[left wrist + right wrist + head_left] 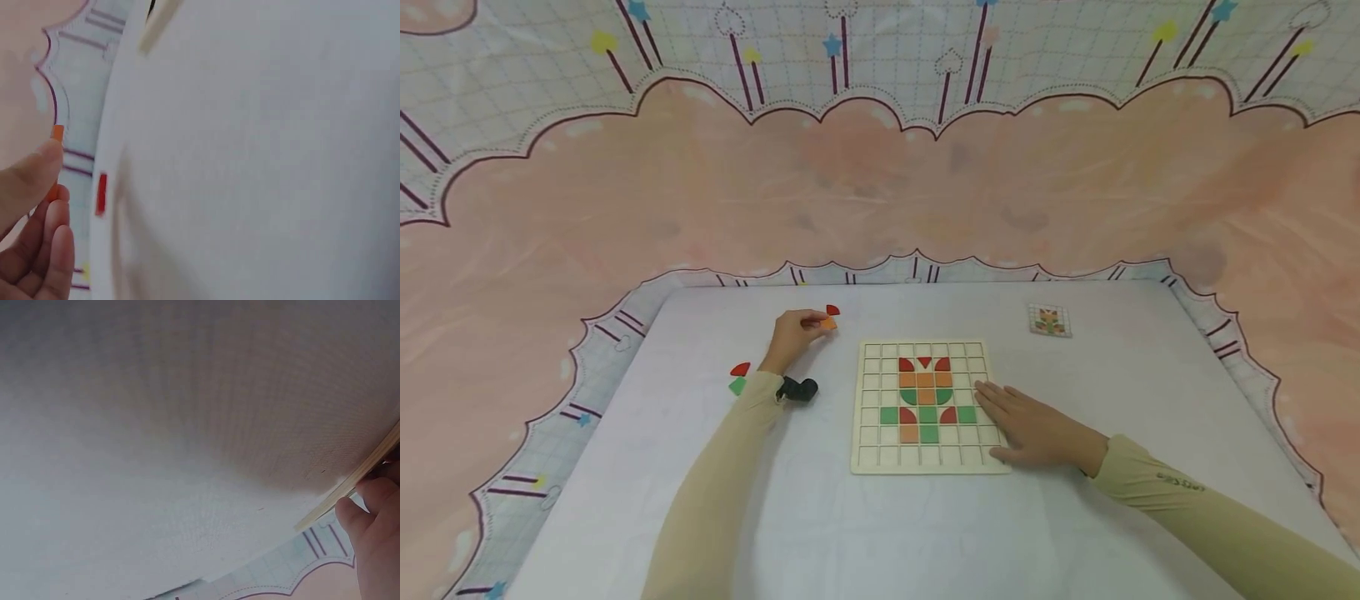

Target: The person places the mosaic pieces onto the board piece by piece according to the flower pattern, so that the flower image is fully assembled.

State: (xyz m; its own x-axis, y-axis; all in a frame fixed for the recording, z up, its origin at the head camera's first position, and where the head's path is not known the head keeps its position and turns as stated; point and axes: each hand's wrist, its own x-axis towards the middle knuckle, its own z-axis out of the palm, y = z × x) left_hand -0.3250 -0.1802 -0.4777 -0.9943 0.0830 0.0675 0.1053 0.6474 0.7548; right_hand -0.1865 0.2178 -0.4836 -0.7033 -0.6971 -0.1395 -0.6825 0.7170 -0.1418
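My left hand (796, 335) pinches an orange tile (828, 323) between thumb and fingers, to the left of the grid board's far corner. In the left wrist view the orange tile (58, 132) shows edge-on past the thumb tip. Just beyond it lies a red quarter-round tile (832, 309). The pale grid board (887, 457) holds red, orange and green tiles set in a flower-like pattern. With fingers extended, my right hand (1037, 429) rests on the board's right edge, and the right wrist view shows its fingers (353, 519) along that edge.
Left of the left forearm lie a red tile (741, 368) and a green tile (737, 386). A small pattern card (1049, 320) is at the back right of the white table (925, 533). Patterned cloth (880, 192) hangs behind.
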